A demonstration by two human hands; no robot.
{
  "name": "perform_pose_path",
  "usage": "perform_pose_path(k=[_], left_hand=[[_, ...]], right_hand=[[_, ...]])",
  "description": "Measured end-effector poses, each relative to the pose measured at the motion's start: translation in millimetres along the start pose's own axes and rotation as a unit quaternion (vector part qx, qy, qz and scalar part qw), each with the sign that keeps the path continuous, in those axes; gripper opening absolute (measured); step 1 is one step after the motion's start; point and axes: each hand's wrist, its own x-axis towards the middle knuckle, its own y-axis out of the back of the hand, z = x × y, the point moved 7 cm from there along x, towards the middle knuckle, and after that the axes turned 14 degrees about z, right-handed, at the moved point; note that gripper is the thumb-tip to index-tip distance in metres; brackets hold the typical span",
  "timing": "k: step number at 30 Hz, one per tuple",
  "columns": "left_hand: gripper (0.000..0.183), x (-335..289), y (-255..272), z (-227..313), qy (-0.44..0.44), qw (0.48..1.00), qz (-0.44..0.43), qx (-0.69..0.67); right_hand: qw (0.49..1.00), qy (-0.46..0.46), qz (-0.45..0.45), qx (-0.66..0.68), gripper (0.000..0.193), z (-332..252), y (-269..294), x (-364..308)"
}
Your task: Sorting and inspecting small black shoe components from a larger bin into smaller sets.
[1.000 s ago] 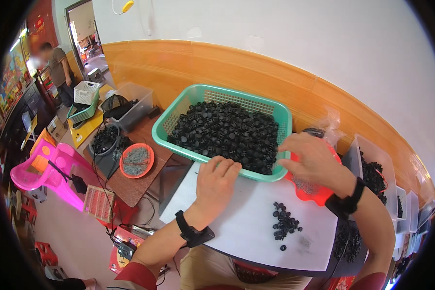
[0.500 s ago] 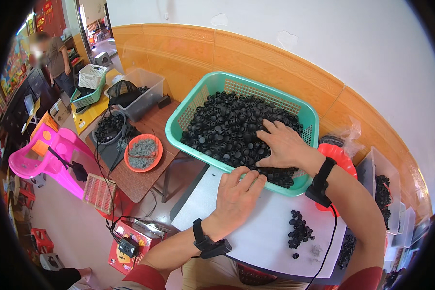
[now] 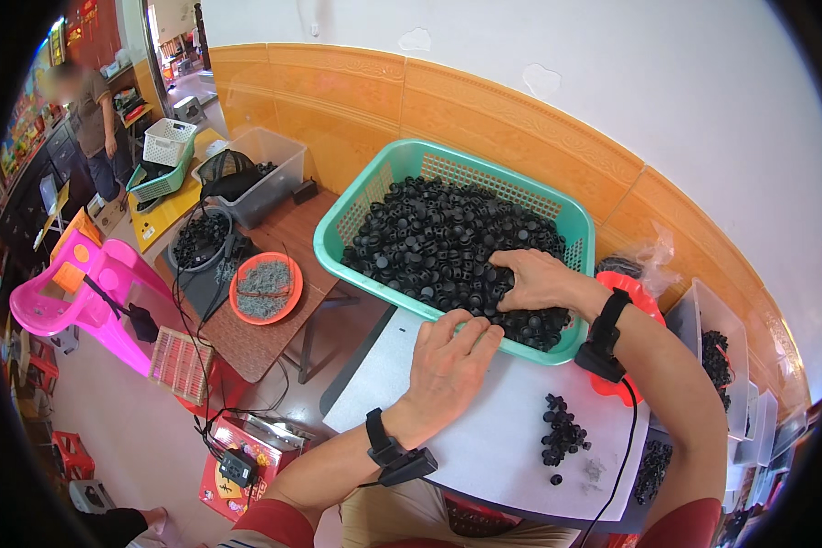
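Note:
A green plastic basket (image 3: 374, 285) stands at the far side of the white table top (image 3: 374, 384), heaped with small black plastic caps (image 3: 429, 233). My left hand (image 3: 452, 361) holds the basket's near rim, fingers hooked over the edge. At the right end of the heap, my right hand (image 3: 539, 279) is dug into the caps with fingers curled and thumb bent inward; some fingertips are hidden among them. A small loose pile of black caps (image 3: 564, 434) lies on the table below the basket. Beside it is a little grey bunch of tiny pieces (image 3: 594, 470).
Right of the basket are a red bowl (image 3: 635, 297) and clear bins (image 3: 731, 356) with black parts. On the brown side table (image 3: 269, 347) stand an orange dish (image 3: 292, 297) of grey pieces and a grey bucket (image 3: 175, 251). A person (image 3: 91, 123) stands at far left.
My right hand has gone from spread fingers on the heap to a curled grasp deeper in the caps. My left hand stays on the rim. The view has shifted slightly.

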Motion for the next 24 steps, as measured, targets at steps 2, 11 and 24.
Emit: perform_pose_path(k=[2, 11, 24], left_hand=[[0.03, 0.0, -0.8, 0.0, -0.002, 1.0, 0.003, -0.002], [0.03, 2.0, 1.8, -1.4, 0.007, 1.0, 0.01, -0.012], [0.035, 0.5, -0.6, -4.3, 0.018, 0.999, 0.011, -0.03]], right_hand=[[0.999, -0.014, -0.014, 0.036, 0.077, 2.4, 0.2, -1.3], [0.998, 0.063, -0.006, -0.014, 0.071, -21.1, 54.8, 18.2], [0.995, 0.036, -0.084, 0.048, 0.104, -4.7, -6.5, 125.3]])
